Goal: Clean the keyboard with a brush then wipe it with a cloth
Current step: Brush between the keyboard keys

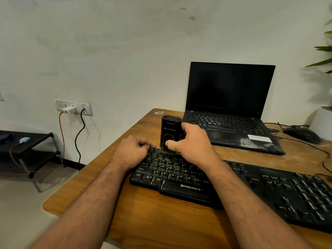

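A: Where's the keyboard [233, 187]?

B: Black one, flat on the wooden desk [143, 212], near edge, running L to R across the front. Spacebar reads ZEBRONICS.

A: And the brush?

B: Black upright block, brush [169, 131], standing on its bottom end at the kbd's far-left top row. Bristles hard to make out (blurred where it meets the keys).

A: Right hand?

B: Right hand [193, 143] wrapped round the brush from its right side, thumb across the lower front, fingers behind. Firm grasp.

A: Left?

B: Left hand [133, 151] curled into a loose fist, knuckles on the kbd's upper-left corner, pressing there. Holds nothing I can see.

A: Cloth?

B: Can't spot it in this view.

A: Anything else on the desk?

B: Open laptop [230, 108], screen dark, behind the kbd and just right of the brush; whitish scuff on its palm rest. Black mouse [301, 134] further right w/ cables. Plant [323, 56] at far right. Wall socket [73, 106] w/ charger at left.
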The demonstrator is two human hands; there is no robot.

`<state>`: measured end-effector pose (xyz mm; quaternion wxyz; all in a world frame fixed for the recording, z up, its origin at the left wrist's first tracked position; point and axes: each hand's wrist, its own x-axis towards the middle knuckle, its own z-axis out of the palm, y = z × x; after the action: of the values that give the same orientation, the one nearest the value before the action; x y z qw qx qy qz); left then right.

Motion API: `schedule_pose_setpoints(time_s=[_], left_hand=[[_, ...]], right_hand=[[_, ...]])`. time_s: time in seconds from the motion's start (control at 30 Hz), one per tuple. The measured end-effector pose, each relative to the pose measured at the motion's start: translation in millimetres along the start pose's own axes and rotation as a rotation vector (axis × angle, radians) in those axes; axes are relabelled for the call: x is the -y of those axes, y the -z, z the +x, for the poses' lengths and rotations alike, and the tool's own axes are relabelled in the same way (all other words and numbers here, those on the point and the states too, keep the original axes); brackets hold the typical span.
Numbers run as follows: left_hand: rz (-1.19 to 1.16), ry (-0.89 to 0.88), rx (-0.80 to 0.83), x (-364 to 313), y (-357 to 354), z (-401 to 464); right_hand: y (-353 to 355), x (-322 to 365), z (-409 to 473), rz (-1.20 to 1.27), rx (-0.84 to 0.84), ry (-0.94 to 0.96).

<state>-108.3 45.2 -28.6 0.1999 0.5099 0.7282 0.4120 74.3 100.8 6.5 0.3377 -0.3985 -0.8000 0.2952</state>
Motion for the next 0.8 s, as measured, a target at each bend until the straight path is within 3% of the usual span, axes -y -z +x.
schedule_pose_setpoints(time_s=[0.1, 0.23, 0.37, 0.8], left_hand=[[0.037, -0.009, -0.006, -1, 1, -1], [0.029, -0.011, -0.016, -1, 1, -2], [0.043, -0.021, -0.013, 0, 1, -2], [0.022, -0.008, -0.002, 0, 1, -1]], right_hand=[[-5, 3, -7, 0.017, 0.089, 0.026], [-8, 3, -6, -0.033, 0.014, 0.021], [-8, 6, -9, 0.003, 0.082, 0.042], [-10, 0, -3, -0.023, -0.007, 0.009]])
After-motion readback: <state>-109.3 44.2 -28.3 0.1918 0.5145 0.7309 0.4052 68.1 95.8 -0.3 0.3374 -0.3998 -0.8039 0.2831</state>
